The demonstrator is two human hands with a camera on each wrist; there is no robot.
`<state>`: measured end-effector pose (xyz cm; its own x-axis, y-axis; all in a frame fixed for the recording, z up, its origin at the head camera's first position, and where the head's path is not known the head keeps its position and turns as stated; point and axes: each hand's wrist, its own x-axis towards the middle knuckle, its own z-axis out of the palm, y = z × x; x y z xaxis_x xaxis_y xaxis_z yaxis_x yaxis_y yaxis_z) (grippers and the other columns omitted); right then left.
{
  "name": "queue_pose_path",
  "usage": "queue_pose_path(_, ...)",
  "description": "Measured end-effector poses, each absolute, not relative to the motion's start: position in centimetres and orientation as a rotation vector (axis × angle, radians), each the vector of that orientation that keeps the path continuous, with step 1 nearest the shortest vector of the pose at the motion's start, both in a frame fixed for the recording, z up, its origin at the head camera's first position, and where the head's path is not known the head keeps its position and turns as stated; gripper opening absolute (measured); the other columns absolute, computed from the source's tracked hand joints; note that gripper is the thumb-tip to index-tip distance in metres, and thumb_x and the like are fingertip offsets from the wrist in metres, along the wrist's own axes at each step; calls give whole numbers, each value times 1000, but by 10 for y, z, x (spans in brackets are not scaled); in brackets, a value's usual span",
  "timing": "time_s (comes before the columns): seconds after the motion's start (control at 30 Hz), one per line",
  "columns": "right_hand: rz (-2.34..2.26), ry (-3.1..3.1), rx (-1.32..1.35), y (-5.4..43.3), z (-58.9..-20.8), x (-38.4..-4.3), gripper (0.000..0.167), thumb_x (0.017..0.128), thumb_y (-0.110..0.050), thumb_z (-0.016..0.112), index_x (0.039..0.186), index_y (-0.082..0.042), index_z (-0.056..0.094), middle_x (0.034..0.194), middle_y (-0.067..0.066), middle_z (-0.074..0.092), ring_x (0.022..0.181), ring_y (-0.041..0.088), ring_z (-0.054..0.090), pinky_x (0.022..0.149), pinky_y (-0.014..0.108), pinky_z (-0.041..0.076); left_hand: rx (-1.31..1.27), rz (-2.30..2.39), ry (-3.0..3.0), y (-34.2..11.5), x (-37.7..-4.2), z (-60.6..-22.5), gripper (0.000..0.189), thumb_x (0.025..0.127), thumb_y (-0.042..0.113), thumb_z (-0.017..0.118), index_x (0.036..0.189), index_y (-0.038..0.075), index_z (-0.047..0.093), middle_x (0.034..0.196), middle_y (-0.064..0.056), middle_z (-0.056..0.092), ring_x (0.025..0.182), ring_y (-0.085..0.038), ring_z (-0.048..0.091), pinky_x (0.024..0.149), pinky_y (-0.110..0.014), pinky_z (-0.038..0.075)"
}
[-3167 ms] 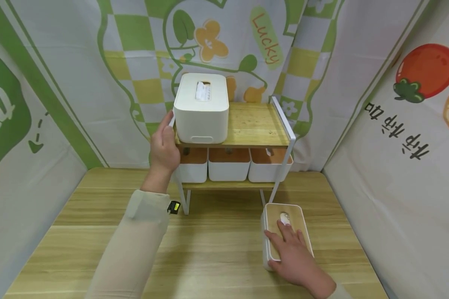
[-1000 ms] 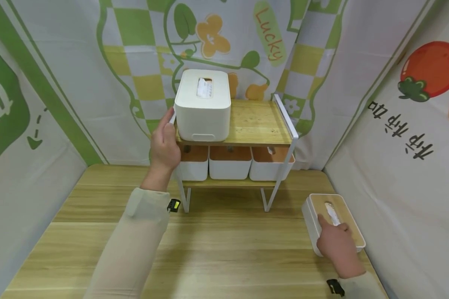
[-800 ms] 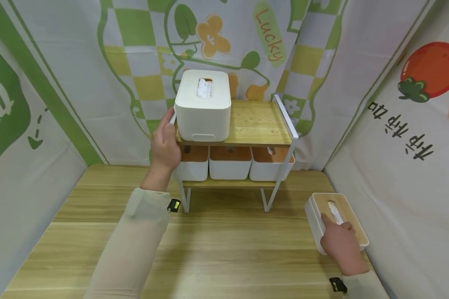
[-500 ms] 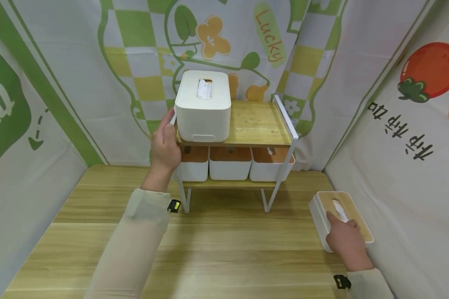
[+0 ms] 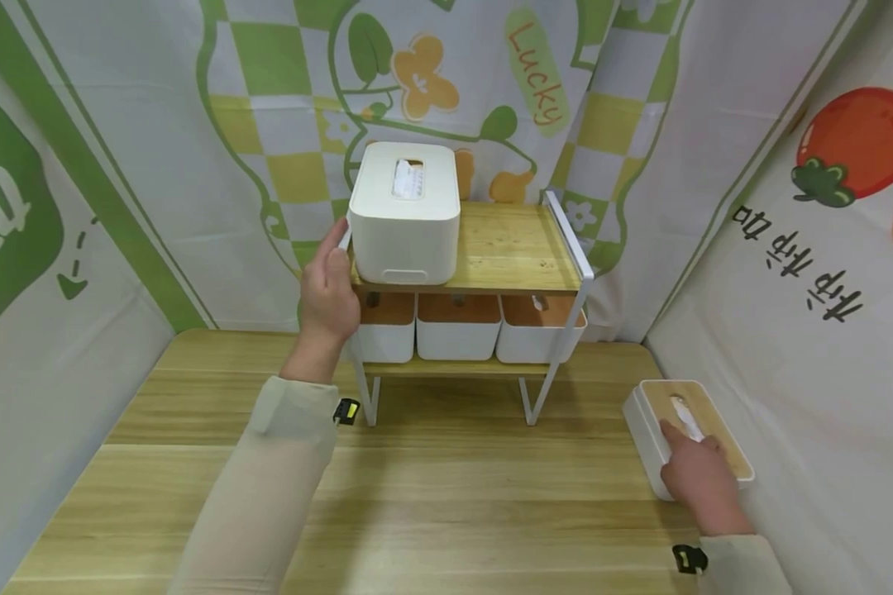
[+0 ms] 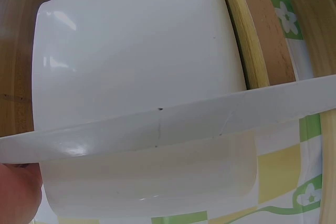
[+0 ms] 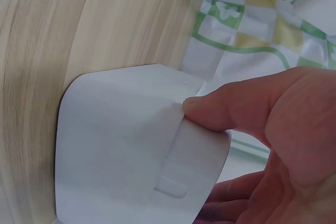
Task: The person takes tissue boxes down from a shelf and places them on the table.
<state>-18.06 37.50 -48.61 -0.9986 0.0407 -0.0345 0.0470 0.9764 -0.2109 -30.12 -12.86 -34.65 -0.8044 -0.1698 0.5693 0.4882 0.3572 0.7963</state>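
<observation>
My right hand [image 5: 703, 483] grips a low white tissue box [image 5: 645, 442] with a wood-coloured lid, at the table's right side; white tissue shows in its slot. In the right wrist view, the thumb [image 7: 215, 109] presses at the seam of the box [image 7: 115, 140], with the other fingers partly hidden behind it. My left hand [image 5: 327, 302] holds the left frame of a two-tier shelf rack [image 5: 517, 248], close to a taller cream tissue box [image 5: 405, 248] on the top board. The left wrist view shows the rack's white bar [image 6: 157, 129] crossing a white box [image 6: 136, 51].
Three white boxes with wood-coloured lids, the middle one [image 5: 457, 339] among them, stand in a row on the lower shelf. The wooden table [image 5: 432, 504] spreads before the rack. A printed curtain [image 5: 283, 132] hangs behind, and a white one [image 5: 811, 397] closes off the right.
My right hand and the low tissue box have moved right, from in front of the rack's right leg to beside the right curtain; the box has turned. My left hand stays on the rack.
</observation>
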Motion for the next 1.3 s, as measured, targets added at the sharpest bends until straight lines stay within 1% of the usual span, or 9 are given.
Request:
queue_pose_path(0.3, -327, 3095, 47, 382, -484, -182, 64, 78, 3, 52, 142, 9, 45, 99, 32, 65, 95, 56, 44, 80, 62, 40, -268, -1480, -2056, -129, -301, -347, 63, 101, 36, 23, 152, 4, 39, 145, -15, 50, 141, -12, 31, 114, -26, 22)
queue_pose_path(0.43, -337, 3093, 54, 384, -484, -182, 65, 78, 3, 51, 142, 9, 44, 101, 33, 65, 100, 58, 43, 81, 63, 41, -261, -1474, -2055, -128, -300, -347, 62, 101, 35, 23, 152, 5, 39, 106, -22, 65, 120, -19, 52, 112, -28, 27)
queue_pose_path(0.5, -340, 3092, 55, 386, -485, -183, 65, 78, 4, 51, 142, 9, 44, 103, 34, 64, 103, 59, 42, 83, 64, 41, -254, -1474, -2060, -128, -300, -348, 62, 101, 35, 22, 153, 5, 39, 81, -23, 57, 106, -21, 54, 110, -29, 28)
queue_pose_path(0.7, -332, 3095, 71, 388, -488, -184, 65, 79, 3, 50, 143, 8, 43, 95, 32, 65, 102, 58, 42, 81, 62, 42, -259, -1477, -2066, -128, -299, -347, 63, 101, 35, 22, 153, 5, 38, 126, -21, 59, 120, -23, 51, 111, -29, 27)
queue_pose_path(0.77, -334, 3089, 99, 387, -488, -183, 66, 78, 3, 50, 144, 7, 43, 93, 35, 63, 101, 58, 41, 75, 60, 44, -263, -1484, -2065, -128, -299, -346, 63, 101, 36, 22, 153, 5, 38, 113, -22, 63, 93, -30, 53, 109, -30, 30)
queue_pose_path(0.87, -322, 3083, 130, 384, -488, -183, 68, 79, 2, 49, 146, 5, 41, 93, 41, 58, 102, 59, 38, 70, 59, 44, -270, -1486, -2057, -128, -299, -346, 63, 101, 36, 22, 153, 5, 38, 85, -22, 53, 93, -32, 54, 108, -30, 30)
queue_pose_path(1.0, -318, 3069, 156, 381, -486, -182, 67, 80, 1, 49, 147, 4, 41, 106, 52, 47, 108, 65, 33, 73, 64, 43, -278, -1480, -2060, -128, -300, -346, 62, 101, 36, 22, 153, 5, 38, 121, -22, 59, 140, -16, 34, 114, -27, 23)
queue_pose_path(1.13, -318, 3059, 170, 379, -485, -182, 67, 80, 1, 50, 147, 4, 40, 110, 58, 38, 109, 68, 32, 71, 65, 43, -275, -1480, -2067, -128, -300, -346, 62, 101, 36, 22, 153, 6, 38, 152, -11, 43, 141, -9, 28, 113, -26, 22)
queue_pose_path(1.3, -298, 3065, 165, 379, -486, -182, 66, 80, 0, 51, 146, 5, 41, 108, 59, 36, 107, 68, 33, 67, 65, 45, -270, -1487, -2069, -127, -300, -346, 62, 101, 37, 22, 153, 7, 38, 156, -3, 37, 141, -9, 28, 114, -26, 21)
